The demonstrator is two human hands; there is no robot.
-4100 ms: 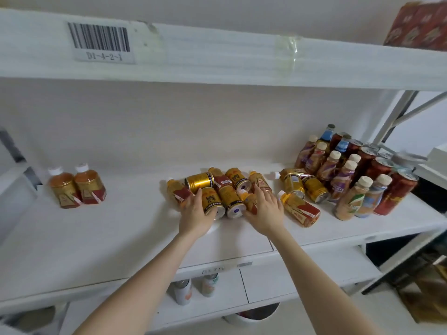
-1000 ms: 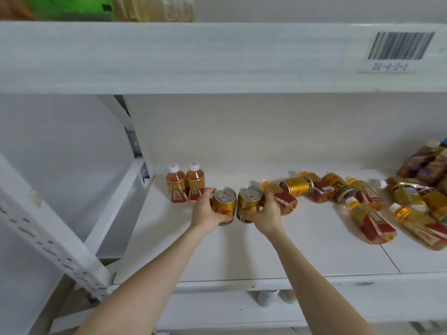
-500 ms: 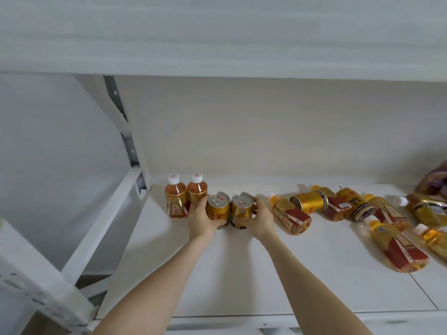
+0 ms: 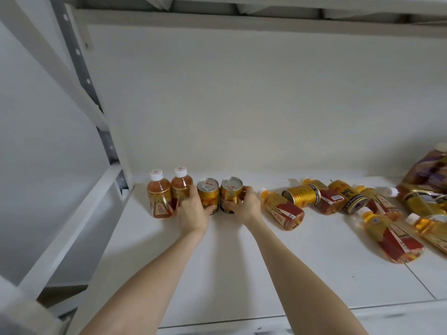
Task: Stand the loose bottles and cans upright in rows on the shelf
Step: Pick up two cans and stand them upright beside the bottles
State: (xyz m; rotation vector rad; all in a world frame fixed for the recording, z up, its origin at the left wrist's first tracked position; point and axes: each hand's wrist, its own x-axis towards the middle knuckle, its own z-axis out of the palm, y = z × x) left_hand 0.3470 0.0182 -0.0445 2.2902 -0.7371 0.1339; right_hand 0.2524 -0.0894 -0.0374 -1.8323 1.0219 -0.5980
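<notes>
Head view: left hand (image 4: 193,209) wrapped around an upright gold can (image 4: 208,197), thumb across its front near the base, fingers behind on its left side. Right hand (image 4: 244,204) closed the same way on a second upright gold can (image 4: 231,195), thumb low on the front, fingers curled around its right side. Two cans side by side, touching or very nearly so, both standing on the white shelf (image 4: 229,274) near its back wall, pull-tab tops facing up.

Just left of the left hand, two amber bottles with white caps, standing upright: the outer one (image 4: 158,197) nearest the shelf's left edge, the inner one (image 4: 181,187) partly covered by the left hand's fingers. Four upright items in one row, then.

To the right of the right hand, loose items lying on their sides: nearest, a bottle with a red label (image 4: 281,210), cap pointing back-left; beyond it a gold can on its side (image 4: 301,195); a second tipped can with a dark rim (image 4: 347,197). Further right, a larger fallen bottle (image 4: 391,238) near the front. More fallen bottles among these, overlapping and cut by the right edge, exact count not possible. Purple-labelled bottles (image 4: 428,168) crowded at the far right edge, number unclear.
</notes>
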